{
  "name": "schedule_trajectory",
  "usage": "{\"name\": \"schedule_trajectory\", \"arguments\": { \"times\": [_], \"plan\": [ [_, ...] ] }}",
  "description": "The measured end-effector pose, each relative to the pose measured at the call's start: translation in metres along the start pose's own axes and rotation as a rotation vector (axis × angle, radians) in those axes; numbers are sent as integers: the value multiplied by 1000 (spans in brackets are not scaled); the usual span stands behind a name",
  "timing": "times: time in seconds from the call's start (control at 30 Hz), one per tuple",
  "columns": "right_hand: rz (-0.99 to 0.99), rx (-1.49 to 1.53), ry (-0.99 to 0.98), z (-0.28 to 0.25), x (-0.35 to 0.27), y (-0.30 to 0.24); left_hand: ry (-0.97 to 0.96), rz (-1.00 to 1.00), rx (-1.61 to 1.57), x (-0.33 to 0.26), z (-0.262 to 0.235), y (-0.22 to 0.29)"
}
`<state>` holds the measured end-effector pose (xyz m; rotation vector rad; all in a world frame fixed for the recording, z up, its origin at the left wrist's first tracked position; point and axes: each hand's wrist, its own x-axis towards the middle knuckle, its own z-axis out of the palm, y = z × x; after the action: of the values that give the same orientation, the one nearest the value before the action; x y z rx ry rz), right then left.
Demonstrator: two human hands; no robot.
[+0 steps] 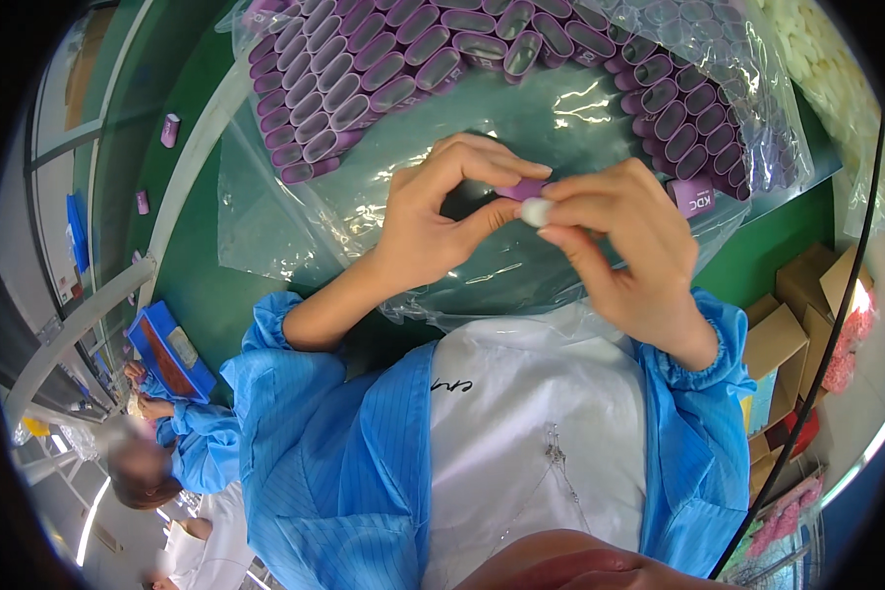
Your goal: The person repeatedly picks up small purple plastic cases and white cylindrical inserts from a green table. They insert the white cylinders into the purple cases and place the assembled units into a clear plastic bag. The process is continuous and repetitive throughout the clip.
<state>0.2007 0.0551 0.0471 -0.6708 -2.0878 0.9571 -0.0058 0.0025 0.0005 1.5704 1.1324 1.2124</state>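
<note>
Head view: green surface (189, 251), plastic sheet (364, 221) beneath left grip (435, 205) pinching purple piece (523, 190), right grip (637, 228) pinching white piece (535, 211); oval tubes (391, 93) beyond; cardboard box (775, 346) right.

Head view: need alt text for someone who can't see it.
A person's left hand holds a partly hidden purple piece while the right hand holds a small white piece close to it. Beyond are rows of hollow purple oval cases and clear plastic on a green table.
</note>
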Motion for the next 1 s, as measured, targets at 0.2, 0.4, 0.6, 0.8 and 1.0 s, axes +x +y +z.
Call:
{"name": "schedule_trajectory", "arguments": {
  "times": [0.2, 0.4, 0.6, 0.8, 1.0],
  "plan": [
    [-117, -37, 36, 16, -6, 4, -4, 150, 300, 0, 8, -1],
    [-132, -146, -30, 9, -7, 8, 18, 74, 323, 0, 10, 5],
    [-134, -147, -20, 16, -5, 7, 19, 100, 347, 0, 8, 3],
    [-264, -302, 10, 18, -14, 14, 49, 171, 263, 2, 5, 11],
    [-243, -300, -62, 7, -14, 11, -16, 335, 359, 2, -7, 7]
  ]
}}
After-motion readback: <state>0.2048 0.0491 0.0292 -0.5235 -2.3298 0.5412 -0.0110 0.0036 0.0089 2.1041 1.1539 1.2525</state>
